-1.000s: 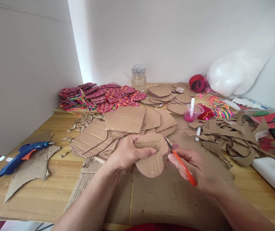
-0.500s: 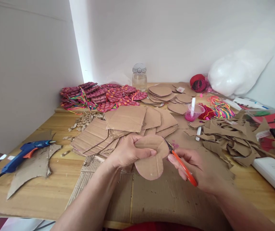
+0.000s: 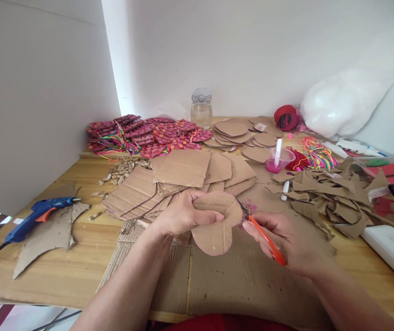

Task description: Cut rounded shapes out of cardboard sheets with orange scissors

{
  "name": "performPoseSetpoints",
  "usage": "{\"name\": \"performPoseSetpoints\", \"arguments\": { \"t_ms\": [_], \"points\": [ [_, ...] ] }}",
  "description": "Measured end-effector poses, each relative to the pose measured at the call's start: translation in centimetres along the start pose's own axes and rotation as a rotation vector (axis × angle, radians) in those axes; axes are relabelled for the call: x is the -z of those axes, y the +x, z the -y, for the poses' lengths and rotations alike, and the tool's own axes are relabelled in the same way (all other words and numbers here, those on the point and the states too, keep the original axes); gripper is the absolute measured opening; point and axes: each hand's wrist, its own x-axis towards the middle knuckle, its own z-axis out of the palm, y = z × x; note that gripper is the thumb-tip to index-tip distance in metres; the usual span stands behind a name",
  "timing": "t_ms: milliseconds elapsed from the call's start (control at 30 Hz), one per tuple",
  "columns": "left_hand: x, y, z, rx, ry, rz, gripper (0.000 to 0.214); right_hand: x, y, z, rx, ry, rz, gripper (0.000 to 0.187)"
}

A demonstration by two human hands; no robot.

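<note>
A heart-shaped cardboard piece (image 3: pixel 217 239) is pinched in my left hand (image 3: pixel 185 214), with the thumb lying across its face. My right hand (image 3: pixel 281 234) grips orange-handled scissors (image 3: pixel 267 241). Their dark blades touch the right edge of the heart, near the notch between its lobes; how far apart the blades are cannot be made out. Beyond my left hand lies a pile of uncut-looking cardboard pieces (image 3: pixel 183 168). Beneath both hands a large cardboard sheet (image 3: pixel 238 289) covers the tabletop.
A blue glue gun (image 3: pixel 38 216) rests at left on a cardboard scrap (image 3: pixel 45 246). Curled cardboard offcuts (image 3: pixel 334 197) heap up at right beside a white box-like object (image 3: pixel 391 257). Behind are a jar (image 3: pixel 201 110), pink decorated pieces (image 3: pixel 145 135), peanut shells (image 3: pixel 124 171) and a pink cup (image 3: pixel 279 160).
The scissors and my right hand have shifted slightly right, away from the heart's edge. My left hand keeps its hold on the heart. The whole view has moved a little.
</note>
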Motion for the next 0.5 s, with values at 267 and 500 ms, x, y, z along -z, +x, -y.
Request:
{"name": "performPoseSetpoints", "arguments": {
  "t_ms": [267, 500],
  "points": [
    [0.1, -0.1, -0.2, -0.010, 0.003, 0.016, 0.026, -0.1, -0.2, 0.4, -0.036, 0.061, 0.037, 0.044],
    [-0.5, 0.0, 0.3, -0.030, 0.051, 0.167, 0.032, 0.6, -1.4, -1.2, -0.122, 0.149, 0.079, 0.042]
  ]
}}
